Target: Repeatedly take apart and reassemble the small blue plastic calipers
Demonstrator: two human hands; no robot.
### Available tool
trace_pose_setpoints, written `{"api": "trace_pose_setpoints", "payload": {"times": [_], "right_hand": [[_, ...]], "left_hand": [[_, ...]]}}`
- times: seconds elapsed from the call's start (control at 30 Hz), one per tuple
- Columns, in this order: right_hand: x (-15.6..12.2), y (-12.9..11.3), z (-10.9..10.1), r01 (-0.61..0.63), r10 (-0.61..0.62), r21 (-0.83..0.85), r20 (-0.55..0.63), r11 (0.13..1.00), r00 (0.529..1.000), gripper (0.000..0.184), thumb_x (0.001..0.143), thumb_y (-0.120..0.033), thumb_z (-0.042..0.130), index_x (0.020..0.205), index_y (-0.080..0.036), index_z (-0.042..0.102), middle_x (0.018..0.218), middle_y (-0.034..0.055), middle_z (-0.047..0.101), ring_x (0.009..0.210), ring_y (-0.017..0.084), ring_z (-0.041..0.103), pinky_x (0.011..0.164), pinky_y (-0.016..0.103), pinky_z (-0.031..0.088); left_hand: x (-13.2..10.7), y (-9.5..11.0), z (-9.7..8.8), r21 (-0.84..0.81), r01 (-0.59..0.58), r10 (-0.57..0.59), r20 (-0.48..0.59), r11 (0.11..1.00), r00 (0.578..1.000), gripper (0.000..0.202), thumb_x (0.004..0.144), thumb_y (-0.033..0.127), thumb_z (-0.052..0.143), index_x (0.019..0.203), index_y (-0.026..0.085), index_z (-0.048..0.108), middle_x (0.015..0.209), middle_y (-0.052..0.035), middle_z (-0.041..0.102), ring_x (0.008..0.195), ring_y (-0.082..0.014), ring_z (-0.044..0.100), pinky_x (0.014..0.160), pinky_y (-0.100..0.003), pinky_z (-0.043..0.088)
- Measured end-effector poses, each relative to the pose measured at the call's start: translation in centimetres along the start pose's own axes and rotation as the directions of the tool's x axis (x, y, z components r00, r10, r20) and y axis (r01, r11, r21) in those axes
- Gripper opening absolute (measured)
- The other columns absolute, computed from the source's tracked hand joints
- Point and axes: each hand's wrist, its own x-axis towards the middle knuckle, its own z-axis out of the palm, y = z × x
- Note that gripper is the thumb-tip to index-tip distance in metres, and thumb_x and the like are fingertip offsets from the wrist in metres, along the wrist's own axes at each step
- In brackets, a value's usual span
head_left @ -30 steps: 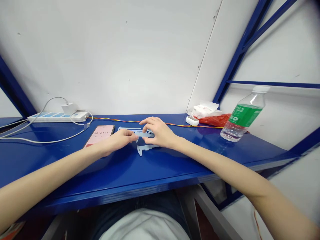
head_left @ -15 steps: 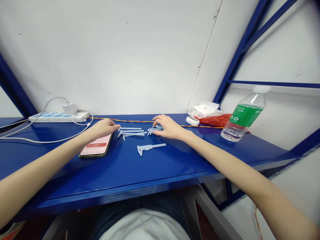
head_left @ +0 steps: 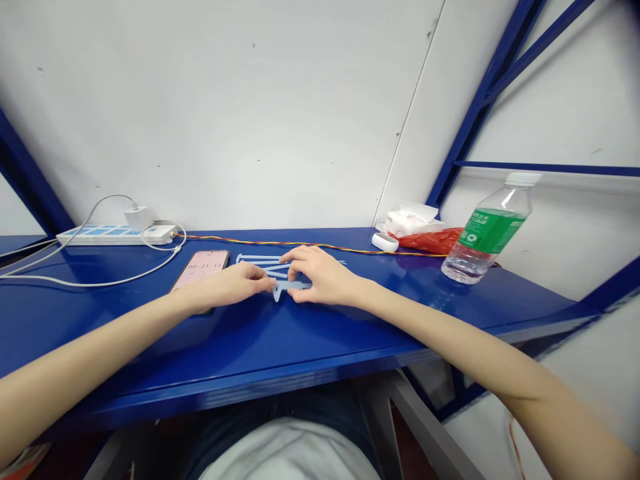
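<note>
A pale blue-grey vernier caliper (head_left: 281, 287) is held low over the blue table, its jaws to the left. My left hand (head_left: 240, 283) pinches the jaw end with thumb and forefinger. Around the caliper's body curl the thumb and fingers of my right hand (head_left: 325, 275), which hide its far end. Just behind lie several more calipers (head_left: 260, 258), partly covered by my right hand; thin tips also show past its knuckles. A phone (head_left: 206, 263) showing a running timer lies beneath and behind my left wrist.
At the back left is a white power strip (head_left: 95, 235) with a charger (head_left: 139, 217) and looping white cable. Red and yellow wires (head_left: 240, 241) run along the wall. A water bottle (head_left: 487, 230), red plastic bag (head_left: 430, 240), tissue pack (head_left: 407, 219) and white oval device (head_left: 385, 242) are rightward.
Both hands have moved toward me onto the front caliper; my left came rightward from beside the phone. My right hand has left the right-hand cluster of calipers. The phone screen now shows a timer.
</note>
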Motion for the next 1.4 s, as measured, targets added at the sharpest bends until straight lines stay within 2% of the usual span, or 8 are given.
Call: {"api": "trace_pose_setpoints", "payload": {"times": [0.13,0.4,0.57,0.67,0.73,0.87,1.03,1.4], "right_hand": [[0.3,0.3,0.0,-0.009,-0.001,-0.064,-0.162,0.998,0.987,0.01,0.07,-0.022,0.067,0.076,-0.019,0.059,0.119,0.0101,0.063,0.114,0.025,0.054,0.096,0.043,0.038],[-0.3,5.4,-1.0,-0.122,0.118,-0.068,-0.058,0.99,0.991,0.007,0.072,-0.022,0.064,0.076,-0.021,0.059,0.12,0.0075,0.061,0.116,0.024,0.052,0.098,0.043,0.038],[-0.9,6.7,-2.0,-0.17,0.17,-0.037,0.0,0.985,0.985,0.013,0.081,-0.032,0.059,0.086,-0.02,0.061,0.116,0.0088,0.061,0.113,0.023,0.053,0.098,0.04,0.041],[-1.1,6.3,-2.6,-0.176,0.175,-0.033,-0.047,0.984,0.984,0.017,0.084,-0.033,0.056,0.096,-0.021,0.06,0.113,0.0072,0.06,0.111,0.022,0.053,0.097,0.039,0.041],[-1.2,6.0,-2.9,-0.181,0.179,-0.042,-0.036,0.983,0.983,0.019,0.084,-0.033,0.056,0.097,-0.021,0.061,0.113,0.0076,0.06,0.11,0.022,0.053,0.097,0.039,0.041],[-1.3,5.4,-3.1,-0.166,0.169,-0.067,0.045,0.984,0.985,0.019,0.083,-0.033,0.057,0.095,-0.02,0.063,0.112,0.0087,0.061,0.107,0.024,0.054,0.093,0.04,0.043],[-1.2,4.6,-3.2,-0.187,0.197,-0.074,0.166,0.98,0.966,0.021,0.081,-0.034,0.059,0.095,-0.02,0.066,0.115,0.0093,0.06,0.109,0.026,0.052,0.092,0.043,0.043],[-1.4,4.5,-2.7,-0.205,0.202,-0.006,0.202,0.979,0.958,0.017,0.077,-0.033,0.064,0.089,-0.021,0.067,0.114,0.0086,0.061,0.107,0.028,0.052,0.094,0.046,0.041]], "left_hand": [[-0.2,0.4,0.1,-0.148,-0.002,0.005,0.023,0.989,1.0,0.034,0.071,0.053,0.053,0.069,0.02,0.059,0.062,0.003,0.051,0.061,-0.0135,0.044,0.057,-0.025,0.032],[1.9,-2.8,-3.0,-0.2,0.02,-0.031,-0.052,0.98,0.998,0.035,0.064,0.053,0.059,0.057,0.019,0.055,0.058,0.0012,0.05,0.058,-0.0139,0.044,0.057,-0.027,0.034],[2.2,-4.4,-4.0,0.245,0.102,-0.069,-0.139,0.964,0.988,0.036,0.076,0.052,0.047,0.065,0.02,0.057,0.07,-0.0056,0.061,0.067,-0.0209,0.055,0.062,-0.031,0.039],[2.2,-4.3,-3.5,0.536,0.027,0.129,-0.251,0.844,0.959,0.034,0.084,0.045,0.038,0.08,0.018,0.06,0.089,-0.0105,0.065,0.086,-0.0258,0.059,0.073,-0.034,0.043],[2.0,-3.9,-2.9,0.637,-0.085,0.271,-0.2,0.766,0.941,0.034,0.087,0.04,0.036,0.09,0.017,0.061,0.097,-0.0109,0.064,0.095,-0.0262,0.057,0.08,-0.035,0.044],[1.5,-3.0,-1.4,0.743,-0.268,0.434,-0.033,0.613,0.9,0.034,0.091,0.038,0.038,0.104,0.015,0.059,0.107,-0.0109,0.061,0.103,-0.027,0.054,0.084,-0.037,0.044],[1.4,-3.0,-0.5,0.822,-0.289,0.454,0.042,0.491,0.89,0.03,0.091,0.035,0.042,0.103,0.016,0.061,0.101,-0.0104,0.061,0.094,-0.0256,0.056,0.079,-0.037,0.045],[2.6,-3.9,-0.5,0.857,-0.265,0.488,0.018,0.441,0.873,0.026,0.091,0.027,0.043,0.094,0.014,0.065,0.099,-0.0129,0.062,0.094,-0.0259,0.058,0.077,-0.035,0.044]]}}
